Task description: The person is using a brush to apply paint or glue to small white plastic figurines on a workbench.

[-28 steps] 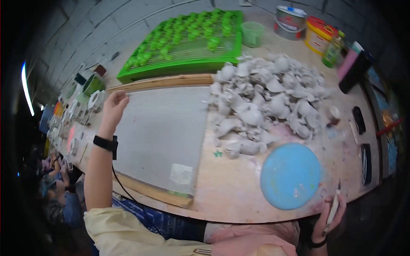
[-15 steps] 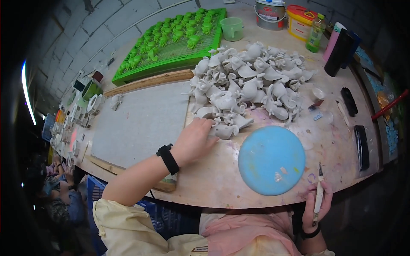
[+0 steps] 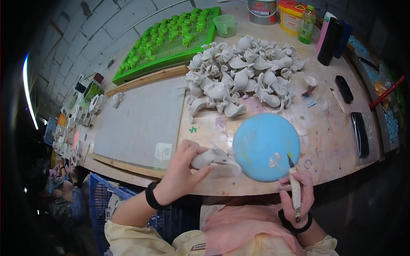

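Note:
My left hand (image 3: 186,168) grips a pale grey animal figurine (image 3: 209,158) with a curled end, raised near the table's front edge, left of a round light-blue disc (image 3: 265,136). My right hand (image 3: 304,192) is closed round a slim knife-like tool (image 3: 295,194) with a white wrapped handle. Its dark pointed tip is up, over the disc's lower right edge; the exact kind of tool is unclear. Beyond the disc lies a large pile of similar pale figurines (image 3: 252,70).
A grey board (image 3: 132,123) edged with wood lies left, below a green rack (image 3: 121,79) of green figures. Behind stand a clear cup (image 3: 225,27), buckets (image 3: 261,13), a bottle (image 3: 306,27) and a black cylinder (image 3: 329,45). A blue crate (image 3: 100,200) stands below the table.
My left hand has come back from the pile's near edge with a figurine in it. The right hand has moved up and left with the tool, toward the disc.

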